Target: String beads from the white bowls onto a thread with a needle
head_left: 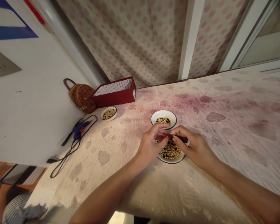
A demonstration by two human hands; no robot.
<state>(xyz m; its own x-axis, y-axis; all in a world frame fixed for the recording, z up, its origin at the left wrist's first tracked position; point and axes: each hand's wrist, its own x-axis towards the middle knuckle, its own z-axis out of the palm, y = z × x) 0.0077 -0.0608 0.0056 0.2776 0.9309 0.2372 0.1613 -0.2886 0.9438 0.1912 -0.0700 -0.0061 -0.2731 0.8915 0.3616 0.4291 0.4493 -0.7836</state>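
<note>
Both hands meet over a white bowl (175,160) of yellow beans near the table's middle. My left hand (151,144) is pinched shut on one end of a thin dark red stick-like tool (168,136). My right hand (194,146) is closed round the tool's other end, where a small white tip sticks out. A second white bowl (163,114) with mixed dark and yellow beans stands just behind the hands. A third small bowl (108,113) of mixed beans sits further left.
A red box (115,93) and a brown studded bag (82,97) stand at the back left. A blue glue gun (80,127) with a black cord lies by the white wall. The table (235,124) wears a stained patterned cover. Another person's striped sleeve (16,208) shows bottom left.
</note>
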